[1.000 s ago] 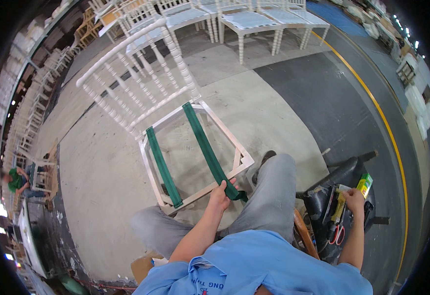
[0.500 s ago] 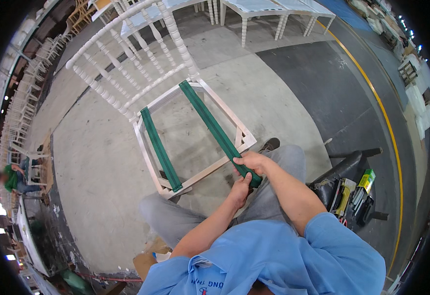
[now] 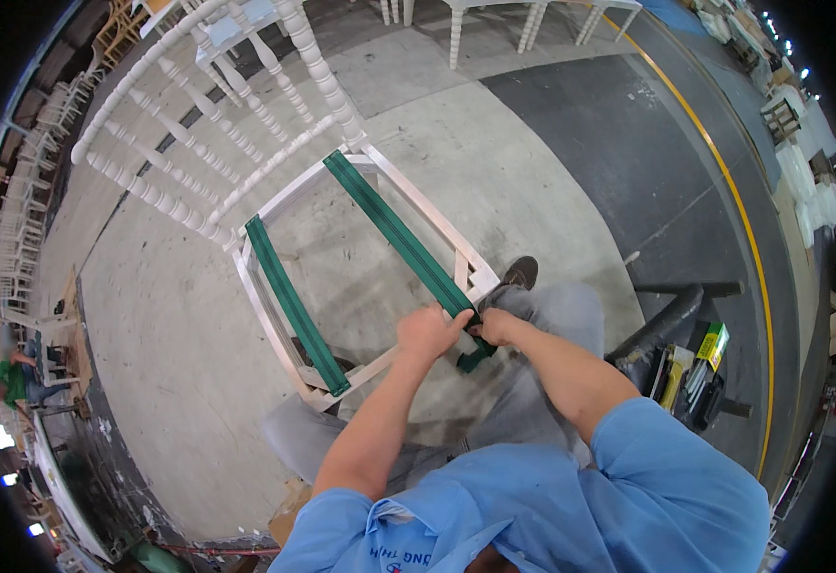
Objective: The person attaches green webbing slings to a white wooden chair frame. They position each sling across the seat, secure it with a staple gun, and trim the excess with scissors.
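Note:
A white wooden chair frame (image 3: 289,201) with a turned-spindle back stands before my knees, its seat open. Two green webbing straps run from back to front across the seat: the left strap (image 3: 294,301) lies flat, and the right strap (image 3: 394,224) reaches the front rail under my hands. My left hand (image 3: 427,331) is closed over the front rail with its thumb on the right strap. Close beside it, my right hand (image 3: 501,328) is closed at the strap's front end; its fingertips are partly hidden. A loose strap tail (image 3: 477,358) hangs below the rail.
At my right, a black stool (image 3: 661,320) carries tools and a green-yellow box (image 3: 712,346). White tables (image 3: 494,14) stand at the far side. Rows of white chairs (image 3: 31,181) line the left, where another person in green (image 3: 12,380) sits.
My left hand has shifted from the strap's loose end up onto the front rail. The strap is now bent down over the rail, its tail hanging. The chair appears lower and further left.

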### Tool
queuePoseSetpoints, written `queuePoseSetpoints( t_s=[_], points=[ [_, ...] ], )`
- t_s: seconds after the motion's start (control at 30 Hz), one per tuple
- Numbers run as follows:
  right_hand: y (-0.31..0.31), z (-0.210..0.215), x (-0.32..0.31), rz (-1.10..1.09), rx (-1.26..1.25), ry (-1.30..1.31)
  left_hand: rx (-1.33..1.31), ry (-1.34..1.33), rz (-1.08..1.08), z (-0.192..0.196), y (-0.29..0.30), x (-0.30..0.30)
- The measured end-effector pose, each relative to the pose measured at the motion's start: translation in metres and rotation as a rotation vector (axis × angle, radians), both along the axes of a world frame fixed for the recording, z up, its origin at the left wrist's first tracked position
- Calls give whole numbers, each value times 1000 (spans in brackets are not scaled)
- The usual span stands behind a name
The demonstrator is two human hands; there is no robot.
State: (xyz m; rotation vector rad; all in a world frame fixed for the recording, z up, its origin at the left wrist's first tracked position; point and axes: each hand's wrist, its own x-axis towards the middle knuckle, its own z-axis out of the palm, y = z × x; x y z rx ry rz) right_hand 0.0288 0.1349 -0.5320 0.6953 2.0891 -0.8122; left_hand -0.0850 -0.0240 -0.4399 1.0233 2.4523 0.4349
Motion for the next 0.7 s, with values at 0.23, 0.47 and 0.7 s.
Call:
queuePoseSetpoints(
  t_s=[0.23, 0.47, 0.7],
  points=[
    [6, -24, -17, 73, -48, 141, -103, -18, -5, 1, 2, -2],
    [-11, 31, -2, -1355, -735, -199, -38, 2, 3, -1, -1, 2],
    [-43, 33, -39, -2041, -1207, 221, -76, 8, 4, -8, 1, 1]
  ],
)
